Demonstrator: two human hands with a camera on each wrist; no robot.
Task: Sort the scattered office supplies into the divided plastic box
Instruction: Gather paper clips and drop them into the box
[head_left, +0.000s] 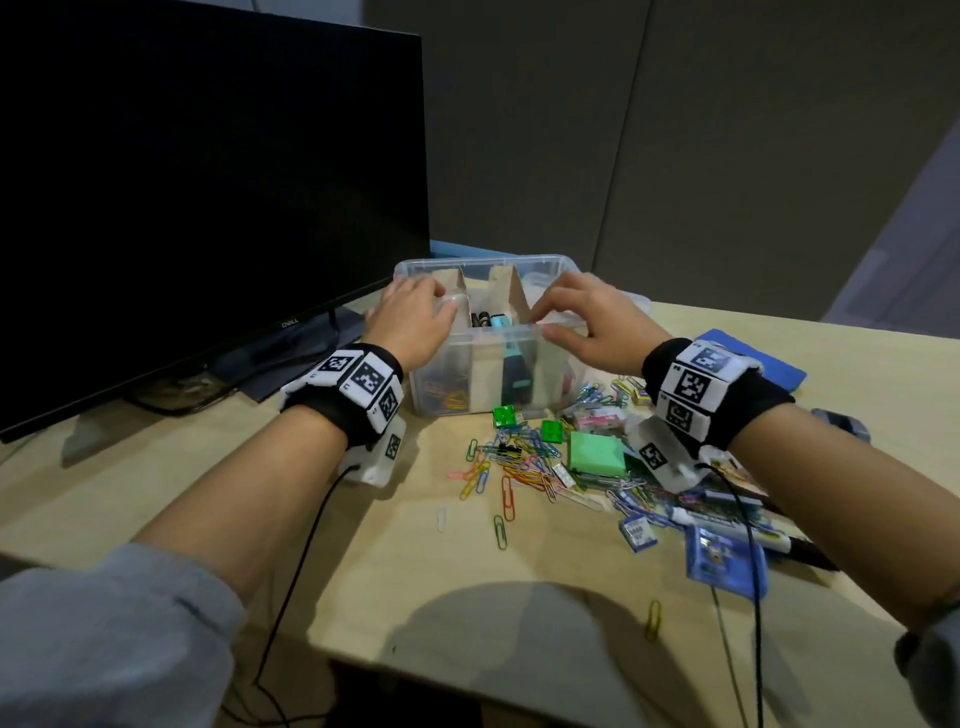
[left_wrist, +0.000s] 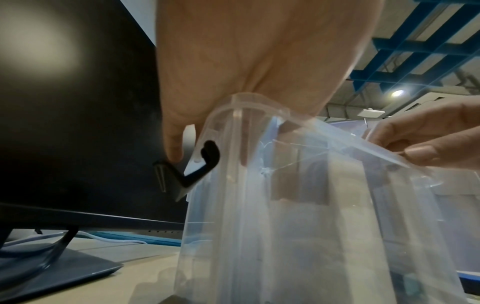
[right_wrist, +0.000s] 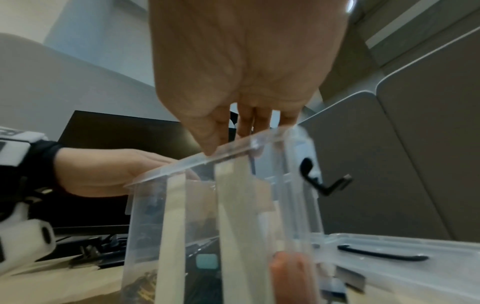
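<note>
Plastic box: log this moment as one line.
left hand grips plastic box rim | right hand grips rim | paper clips loose on desk

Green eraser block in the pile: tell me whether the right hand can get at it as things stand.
Probably yes. The green eraser block lies uncovered atop the pile, just beneath the right hand, which now grips the plastic box rim and must release first.

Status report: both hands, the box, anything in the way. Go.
Left hand and right hand both grip the clear divided box at its near rim. Paper clips and a green block lie loose on the desk in front. Nothing blocks the box.
</note>
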